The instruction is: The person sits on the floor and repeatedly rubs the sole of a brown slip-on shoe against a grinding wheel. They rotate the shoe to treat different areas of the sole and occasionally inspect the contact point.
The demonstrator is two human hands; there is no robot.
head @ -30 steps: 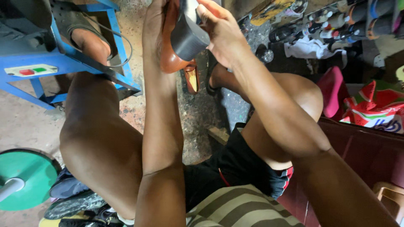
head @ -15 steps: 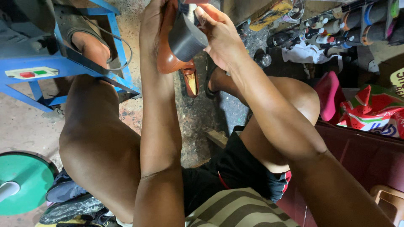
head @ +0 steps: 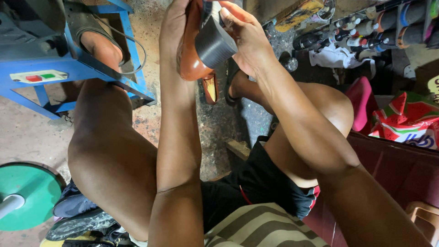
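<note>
At the far edge of the view, above the person's knees, the left hand (head: 176,34) wraps around a brown leather shoe (head: 191,55), fingers closed along its left side so the shoe is held up in the air rather than resting on anything. The shoe's long axis runs near to far, roughly in line with the left forearm, with its rounded end pointing back toward the person. The right hand (head: 242,39) comes in from the right and is clamped on a dark grey ribbed block (head: 214,45), pressed against the shoe's right flank, so the block lies just right of the shoe and touches it. Both hands are about equally far out; the left carries the shoe, the right the block. On the floor below lies a second brown shoe (head: 210,89), beside the blue machine frame (head: 109,68).
</note>
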